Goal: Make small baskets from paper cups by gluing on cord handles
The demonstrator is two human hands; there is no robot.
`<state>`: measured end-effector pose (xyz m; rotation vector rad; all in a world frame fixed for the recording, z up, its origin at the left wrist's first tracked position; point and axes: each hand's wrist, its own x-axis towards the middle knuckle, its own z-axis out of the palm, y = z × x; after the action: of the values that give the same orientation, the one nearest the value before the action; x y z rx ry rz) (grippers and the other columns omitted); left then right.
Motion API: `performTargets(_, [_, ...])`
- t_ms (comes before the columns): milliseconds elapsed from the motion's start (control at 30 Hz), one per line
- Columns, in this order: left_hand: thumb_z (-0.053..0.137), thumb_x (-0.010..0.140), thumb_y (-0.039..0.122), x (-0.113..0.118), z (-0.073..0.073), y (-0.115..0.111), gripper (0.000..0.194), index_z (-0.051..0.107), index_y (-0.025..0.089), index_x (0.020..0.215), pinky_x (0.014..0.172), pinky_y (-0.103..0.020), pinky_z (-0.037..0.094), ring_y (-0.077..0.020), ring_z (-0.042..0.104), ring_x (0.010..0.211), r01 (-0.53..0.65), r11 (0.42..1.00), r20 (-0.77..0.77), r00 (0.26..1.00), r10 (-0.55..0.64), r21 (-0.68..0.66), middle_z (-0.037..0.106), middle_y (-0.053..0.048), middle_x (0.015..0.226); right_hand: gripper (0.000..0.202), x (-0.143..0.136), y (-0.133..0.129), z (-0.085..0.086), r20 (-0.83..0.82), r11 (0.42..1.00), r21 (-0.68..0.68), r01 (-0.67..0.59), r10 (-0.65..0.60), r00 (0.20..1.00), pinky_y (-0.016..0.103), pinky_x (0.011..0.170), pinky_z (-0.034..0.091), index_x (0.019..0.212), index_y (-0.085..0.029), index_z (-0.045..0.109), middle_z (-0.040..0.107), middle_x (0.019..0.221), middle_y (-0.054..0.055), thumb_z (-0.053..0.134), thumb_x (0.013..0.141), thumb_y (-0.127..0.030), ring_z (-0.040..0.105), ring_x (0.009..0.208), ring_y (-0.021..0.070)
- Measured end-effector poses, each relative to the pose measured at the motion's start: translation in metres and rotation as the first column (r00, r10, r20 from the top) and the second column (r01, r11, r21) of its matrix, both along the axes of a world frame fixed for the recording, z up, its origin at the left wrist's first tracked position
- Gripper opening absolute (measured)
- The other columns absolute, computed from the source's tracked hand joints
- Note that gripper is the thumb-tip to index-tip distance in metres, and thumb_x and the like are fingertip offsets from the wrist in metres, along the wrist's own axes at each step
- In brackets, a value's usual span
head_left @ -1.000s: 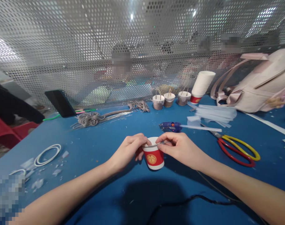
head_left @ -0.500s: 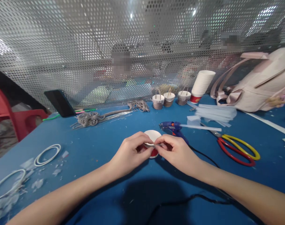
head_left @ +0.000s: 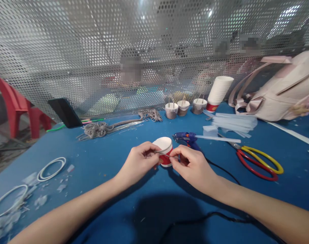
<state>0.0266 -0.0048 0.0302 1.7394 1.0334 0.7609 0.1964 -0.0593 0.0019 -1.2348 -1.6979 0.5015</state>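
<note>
A white paper cup with a red printed band (head_left: 166, 160) stands slightly tilted on the blue table, between my hands. My left hand (head_left: 141, 161) is closed at the cup's left side, thumb and fingers pinched at its rim; some of its fingertips are hidden. My right hand (head_left: 188, 162) pinches the end of a thin grey cord (head_left: 167, 155), which runs across the front of the cup towards my left fingers. Just behind the right hand lies a blue glue gun (head_left: 186, 136) with a clear glue stick in its back.
Scissors (head_left: 261, 162) with red and yellow handles lie right. Grey cord bundles (head_left: 95, 129), cord-wrapped cups (head_left: 171, 110), stacked cups (head_left: 220, 89) and clear glue sticks (head_left: 233, 122) sit behind. White rings (head_left: 51, 168) and scraps lie left. A black cable (head_left: 215, 213) crosses the front.
The cup has turned and tilted, so more of its red side shows. My hands have drawn slightly apart, the right one a little lower against the cup's side.
</note>
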Motion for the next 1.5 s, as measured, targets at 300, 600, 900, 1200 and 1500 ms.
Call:
performTargets(300, [0.056, 0.069, 0.017, 0.003, -0.007, 0.000, 0.014, 0.063, 0.014, 0.081, 0.057, -0.023, 0.048, -0.0101, 0.059, 0.052, 0.001, 0.992, 0.082, 0.997, 0.010, -0.130, 0.064, 0.002, 0.060, 0.011, 0.001, -0.005, 0.001, 0.257, 0.972, 0.194, -0.131, 0.079, 0.963, 0.023, 0.054, 0.043, 0.083, -0.015, 0.061, 0.064, 0.072, 0.003, 0.050, 0.086, -0.014, 0.054, 0.057, 0.0105])
performTargets(600, [0.061, 0.070, 0.022, 0.003, -0.011, 0.004, 0.013, 0.059, 0.015, 0.081, 0.056, -0.025, 0.050, -0.0111, 0.061, 0.051, -0.052, 0.985, 0.147, 0.986, 0.077, -0.166, 0.065, 0.002, 0.058, 0.027, 0.035, -0.042, 0.003, 0.676, 0.847, 0.373, -0.377, 0.030, 0.737, 0.032, 0.062, 0.049, 0.109, -0.009, 0.057, 0.070, 0.080, 0.010, 0.044, 0.092, -0.027, 0.063, 0.065, 0.0181])
performTargets(900, [0.060, 0.072, 0.022, 0.003, -0.014, 0.004, 0.011, 0.060, 0.015, 0.080, 0.056, -0.026, 0.051, -0.0116, 0.061, 0.052, -0.054, 0.987, 0.158, 0.984, 0.079, -0.152, 0.065, 0.001, 0.059, 0.018, 0.103, -0.003, -0.016, 0.359, 0.936, -0.036, 0.349, -0.314, 0.879, 0.028, 0.056, 0.048, 0.079, -0.020, 0.059, 0.066, 0.065, 0.002, 0.050, 0.084, -0.034, 0.063, 0.058, 0.0179])
performTargets(1200, [0.060, 0.072, 0.025, 0.004, -0.013, 0.004, 0.013, 0.061, 0.014, 0.080, 0.056, -0.026, 0.051, -0.0118, 0.061, 0.051, -0.067, 0.985, 0.132, 0.987, 0.089, -0.160, 0.064, 0.001, 0.058, 0.024, 0.070, 0.043, -0.018, 0.243, 0.904, -0.338, 0.263, -0.186, 0.952, 0.029, 0.062, 0.051, 0.094, -0.018, 0.065, 0.070, 0.075, 0.001, 0.057, 0.075, -0.030, 0.064, 0.067, 0.0193])
performTargets(1500, [0.060, 0.072, 0.025, 0.005, -0.013, 0.006, 0.013, 0.059, 0.014, 0.080, 0.043, -0.021, 0.046, -0.0092, 0.054, 0.040, -0.149, 0.966, 0.103, 0.979, 0.174, -0.210, 0.060, 0.002, 0.048, 0.020, 0.059, 0.027, -0.012, 0.109, 0.915, -0.359, 0.186, -0.157, 0.982, 0.030, 0.059, 0.053, 0.082, -0.019, 0.063, 0.068, 0.061, 0.001, 0.047, 0.080, -0.030, 0.066, 0.059, 0.0188])
